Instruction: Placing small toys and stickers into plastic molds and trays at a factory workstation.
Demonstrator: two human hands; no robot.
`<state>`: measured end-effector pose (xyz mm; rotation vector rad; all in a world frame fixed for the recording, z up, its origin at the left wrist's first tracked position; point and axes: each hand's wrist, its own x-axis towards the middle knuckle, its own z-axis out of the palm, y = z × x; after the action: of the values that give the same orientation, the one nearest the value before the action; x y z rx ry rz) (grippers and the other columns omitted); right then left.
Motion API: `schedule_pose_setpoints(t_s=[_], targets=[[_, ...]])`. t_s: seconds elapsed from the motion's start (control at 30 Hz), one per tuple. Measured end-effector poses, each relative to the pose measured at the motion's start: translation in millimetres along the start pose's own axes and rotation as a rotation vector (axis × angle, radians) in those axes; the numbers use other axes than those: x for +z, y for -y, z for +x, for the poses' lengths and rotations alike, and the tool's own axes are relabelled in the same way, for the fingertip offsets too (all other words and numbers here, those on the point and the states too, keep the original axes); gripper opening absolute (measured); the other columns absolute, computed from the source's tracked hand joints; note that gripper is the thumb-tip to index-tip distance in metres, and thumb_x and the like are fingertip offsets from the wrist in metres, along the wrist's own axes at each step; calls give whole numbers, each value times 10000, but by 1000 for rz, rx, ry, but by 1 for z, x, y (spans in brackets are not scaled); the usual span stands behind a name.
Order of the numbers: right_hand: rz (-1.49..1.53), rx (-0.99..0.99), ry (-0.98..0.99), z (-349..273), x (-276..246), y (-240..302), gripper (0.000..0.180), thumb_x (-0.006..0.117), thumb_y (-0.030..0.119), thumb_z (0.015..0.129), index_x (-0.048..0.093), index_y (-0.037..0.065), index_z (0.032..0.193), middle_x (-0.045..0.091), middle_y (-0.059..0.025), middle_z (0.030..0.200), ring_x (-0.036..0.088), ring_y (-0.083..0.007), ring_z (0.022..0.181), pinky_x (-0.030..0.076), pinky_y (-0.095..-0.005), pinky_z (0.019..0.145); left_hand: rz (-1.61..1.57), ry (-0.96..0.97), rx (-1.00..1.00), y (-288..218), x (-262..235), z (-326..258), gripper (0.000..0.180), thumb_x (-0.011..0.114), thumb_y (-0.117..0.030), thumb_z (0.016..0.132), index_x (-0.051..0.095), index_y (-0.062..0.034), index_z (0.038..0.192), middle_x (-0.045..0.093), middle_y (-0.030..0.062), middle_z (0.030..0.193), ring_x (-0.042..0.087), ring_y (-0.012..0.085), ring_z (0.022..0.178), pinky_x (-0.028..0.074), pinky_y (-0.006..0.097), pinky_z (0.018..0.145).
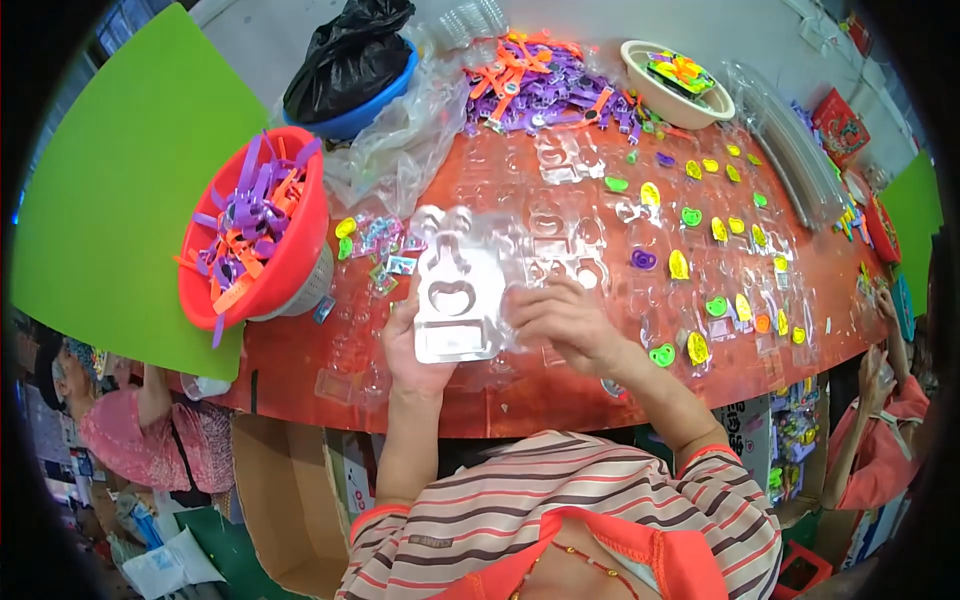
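Green board (120, 190) fills the far left, and against it stands a red basin (290, 265) heaped with purple and orange plastic strips. Behind that sits a blue tub (375, 105) lined with a black bag, with crumpled clear film (395, 150) spilling beside it onto the red-orange table (300, 355).

Near the table's front edge, the left hand (410, 350) cups the clear blister tray (455, 290) from below and from its left side; the fingers curl under the lower left corner and the thumb lies along the edge, so the hand is closed around the tray rather than spread. The tray's long axis runs away from the person, its rounded, ear-like top pointing toward the far side of the table and its flat base nearest the body. The right hand (570, 320) meets the tray at its right edge, fingers bunched and bent down onto the plastic; whether it pinches the rim or only presses it cannot be told. Both hands touch the tray, the left carrying it, the right lying just beside and slightly farther out.

Further right, rows of clear trays hold small yellow, green and purple pieces (720, 260). A purple and orange heap (540, 85) and a cream bowl (675, 85) lie at the back. At the far right edge a person in red (880, 440) sits near the table.
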<state>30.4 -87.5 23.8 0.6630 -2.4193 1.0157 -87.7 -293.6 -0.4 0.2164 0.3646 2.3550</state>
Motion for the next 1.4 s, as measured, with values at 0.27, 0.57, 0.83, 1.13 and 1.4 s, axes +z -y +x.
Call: schedule_pose_setpoints(t_s=[0.27,0.57,0.83,1.13,1.4], targets=[[205,428,-283,12,-13,6,181,581,78,840,639,-16,983,631,-89,931,589,-164,863,451,-284,734,389,85,75,43,31,14,785,509,-29,767,195,-135,1478,416,134,1379,456,252,1243,443,393,977],[533,525,-258,24,12,-13,141,625,112,867,635,-2,949,608,-18,816,547,-66,695,439,-237,613,706,153,139,62,27,12,858,490,15,740,132,-142,1503,453,45,1222,468,174,1151,378,342,1008],[604,525,-256,15,11,-7,153,662,126,861,684,0,946,614,4,782,542,-57,703,438,-223,640,659,159,48,58,17,15,822,560,-136,813,115,-147,1504,388,68,1379,394,204,1266,323,366,1053],[659,644,-178,12,13,-9,166,600,128,883,670,-11,941,605,-15,762,545,-69,689,435,-233,595,699,177,51,60,1,29,611,528,-170,921,236,-102,1453,455,89,1322,507,196,1150,447,332,931],[858,661,-506,1,50,-5,167,538,142,792,616,-5,775,541,-35,673,514,-100,654,419,-253,598,1016,116,197,67,15,23,527,493,-100,848,348,-3,1346,513,111,1222,522,180,1090,417,317,928]])
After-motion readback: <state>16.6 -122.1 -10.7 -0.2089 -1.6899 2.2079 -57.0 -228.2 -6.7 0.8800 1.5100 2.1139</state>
